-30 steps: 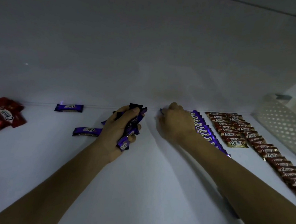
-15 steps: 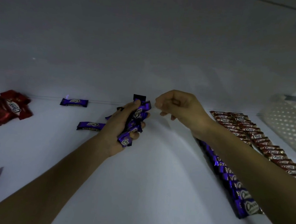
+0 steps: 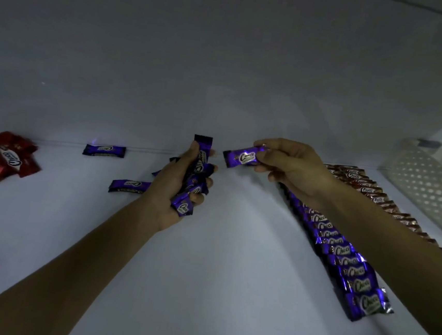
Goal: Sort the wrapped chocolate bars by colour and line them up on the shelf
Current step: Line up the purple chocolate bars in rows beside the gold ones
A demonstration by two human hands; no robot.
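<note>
1. Our right hand [image 3: 292,169] pinches one purple foil-wrapped chocolate bar [image 3: 242,158] by its right end, long axis left-right, above the white shelf [image 3: 218,269].
2. Our left hand [image 3: 174,190] curls its grip round a bundle of purple bars [image 3: 197,176].
3. The lined-up purple row [image 3: 346,260] runs under our right forearm, nearer that hand.

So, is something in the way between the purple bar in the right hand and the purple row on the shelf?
Nothing visible. The right hand pinches the bar above bare shelf, just left of the row. The row's far end is hidden behind that hand, so I cannot check there.
</note>
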